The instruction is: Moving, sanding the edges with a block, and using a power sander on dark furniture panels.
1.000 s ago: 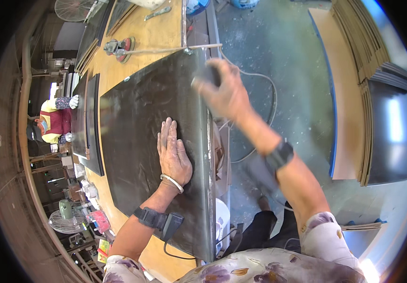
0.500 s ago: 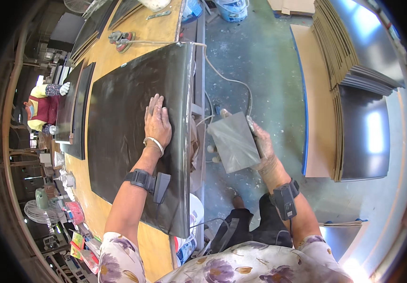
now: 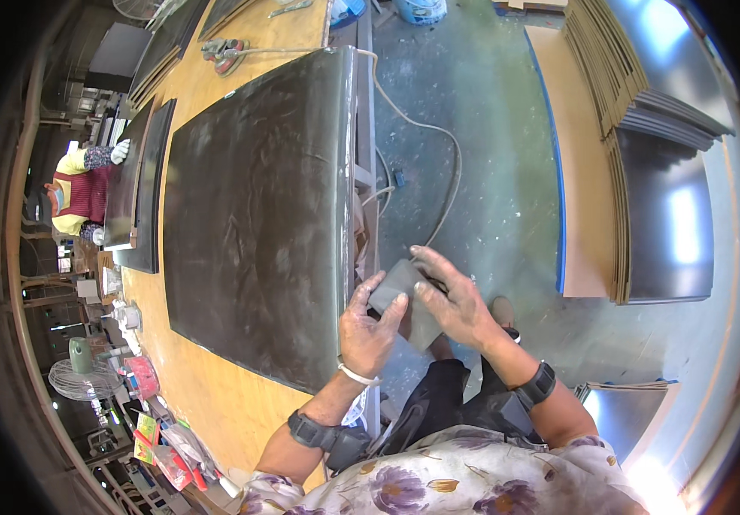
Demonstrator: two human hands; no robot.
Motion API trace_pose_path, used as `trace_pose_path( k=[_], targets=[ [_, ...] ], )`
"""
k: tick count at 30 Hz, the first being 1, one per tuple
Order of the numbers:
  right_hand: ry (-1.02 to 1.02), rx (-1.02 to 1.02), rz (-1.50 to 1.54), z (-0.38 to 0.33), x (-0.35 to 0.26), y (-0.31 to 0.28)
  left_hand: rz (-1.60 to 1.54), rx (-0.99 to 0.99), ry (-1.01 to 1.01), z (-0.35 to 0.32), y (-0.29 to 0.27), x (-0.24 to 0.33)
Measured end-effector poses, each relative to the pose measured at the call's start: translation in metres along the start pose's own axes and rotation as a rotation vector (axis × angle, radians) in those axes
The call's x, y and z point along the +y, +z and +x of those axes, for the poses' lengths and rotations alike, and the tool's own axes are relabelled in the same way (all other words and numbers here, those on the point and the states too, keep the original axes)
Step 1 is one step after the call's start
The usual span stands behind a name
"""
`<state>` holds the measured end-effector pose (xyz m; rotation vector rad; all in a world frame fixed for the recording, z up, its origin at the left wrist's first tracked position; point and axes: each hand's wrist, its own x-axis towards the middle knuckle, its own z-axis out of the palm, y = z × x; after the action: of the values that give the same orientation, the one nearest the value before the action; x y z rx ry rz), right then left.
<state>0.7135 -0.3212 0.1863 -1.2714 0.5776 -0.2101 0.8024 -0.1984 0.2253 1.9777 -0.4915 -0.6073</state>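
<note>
Both hands meet in front of me, just off the right edge of a large dark panel [image 3: 254, 215]. Between them is a grey sheet [image 3: 424, 329] that looks like sandpaper; its upper part is bent into a darker, rounded block shape, and a flat flap hangs below. My left hand [image 3: 366, 333] grips its left side, thumb on top. My right hand [image 3: 464, 311] holds the other side with thumb and fingers. Whether a block lies inside the sheet is hidden. The panel lies flat on a yellow wooden table [image 3: 194, 386], its dark surface marked with pale smudges.
A corded sander [image 3: 224, 56] rests at the table's far end, its cable [image 3: 439, 129] dropping to the floor. Stacked dark panels [image 3: 658, 206] stand on the right. At left, a person in a red vest [image 3: 87, 190] touches other panels. A fan [image 3: 82, 378] is at lower left.
My left hand has left the panel and joined the right hand at the sheet. The sheet, flat before, is now bent. The view has shifted slightly.
</note>
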Motion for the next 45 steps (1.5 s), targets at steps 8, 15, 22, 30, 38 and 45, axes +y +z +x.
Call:
trace_pose_path(
  k=[8,15,22,30,38,45],
  targets=[
    [-0.111,-0.316,-0.544,-0.009,0.0,-0.013,0.259,-0.228,-0.013,0.015,0.007,0.008],
    [0.058,-0.25,-0.295,-0.034,0.069,-0.025,1.365,-0.565,0.573,0.025,-0.061,0.017],
    [0.105,-0.19,-0.252,-0.04,0.101,-0.052,1.233,-0.429,0.599,0.12,-0.054,0.014],
    [0.12,-0.049,-0.224,-0.025,0.102,-0.095,1.139,-0.114,0.488,0.247,-0.025,0.029],
    [0.062,0.01,-0.236,-0.026,0.1,-0.076,1.082,-0.018,0.451,0.228,-0.025,0.021],
    [0.05,-0.049,-0.235,-0.043,0.096,-0.047,1.078,-0.084,0.472,0.1,-0.057,-0.015]
  ],
)
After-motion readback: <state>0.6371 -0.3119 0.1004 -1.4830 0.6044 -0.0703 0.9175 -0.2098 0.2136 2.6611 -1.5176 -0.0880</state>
